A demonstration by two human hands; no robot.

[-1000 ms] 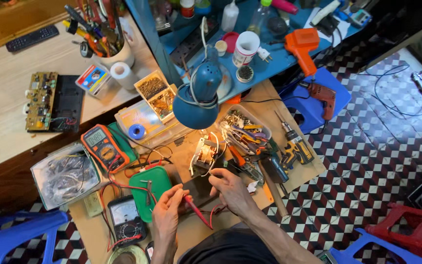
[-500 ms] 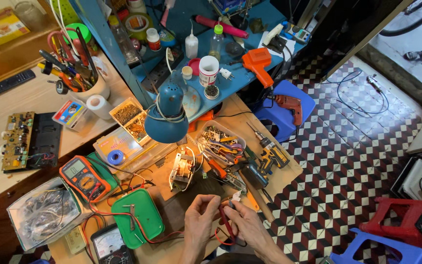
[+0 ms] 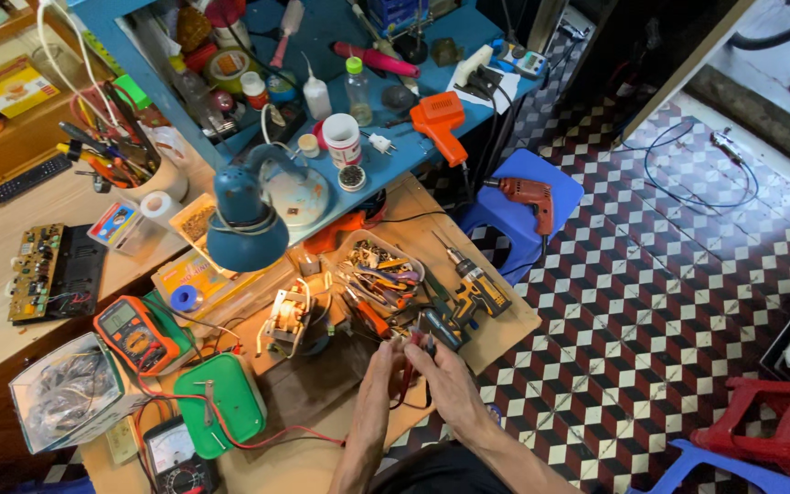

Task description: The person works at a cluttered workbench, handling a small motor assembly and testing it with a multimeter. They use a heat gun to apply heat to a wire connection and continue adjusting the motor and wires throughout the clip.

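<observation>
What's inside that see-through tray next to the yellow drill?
The clear tray holds a jumble of small hand tools with orange and red handles, pliers among them, plus tangled wires. Whatever lies at the bottom is covered by the pile, so it cannot be seen.

left hand: bare, no glove, ring or watch visible | right hand: bare, no glove | forearms: bare to the frame edge, no sleeves visible | clothing: dark garment at the bottom edge

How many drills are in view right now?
2. An orange-red corded drill lies on the blue stool, and a black-and-yellow cordless drill lies on the wooden bench just beyond the hands. Others may be buried in the clutter.
</observation>
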